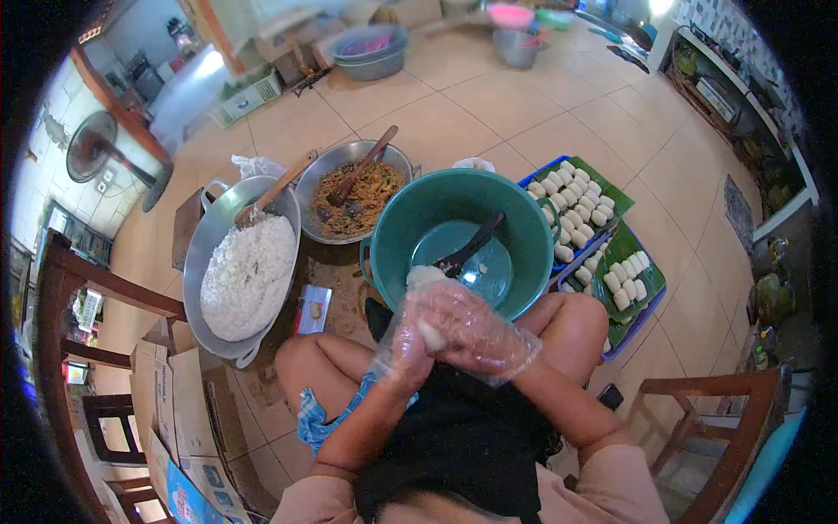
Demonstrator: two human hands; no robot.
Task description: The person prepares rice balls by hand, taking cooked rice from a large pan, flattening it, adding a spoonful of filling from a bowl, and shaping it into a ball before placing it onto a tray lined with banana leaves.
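Clear plastic gloves cover both my hands, which are cupped together over the near rim of a green plastic tub point(458, 190). My left hand point(407, 340) and my right hand point(468, 327) press around a lump of white rice point(432, 336), partly hidden by the fingers. More white rice point(424, 278) shows just beyond my fingertips, at the tub's near side; whether it joins the held lump I cannot tell. A dark rice paddle point(481, 239) leans inside the tub, and a few bits of rice stick to the bottom.
Left of the tub stand a metal pan point(196, 275) of white rice with a wooden spatula point(278, 187) and a metal bowl point(308, 219) of brown filling. White rolls point(576, 200) lie on banana leaves in trays point(656, 295) at right. Wooden chairs point(720, 386) flank me.
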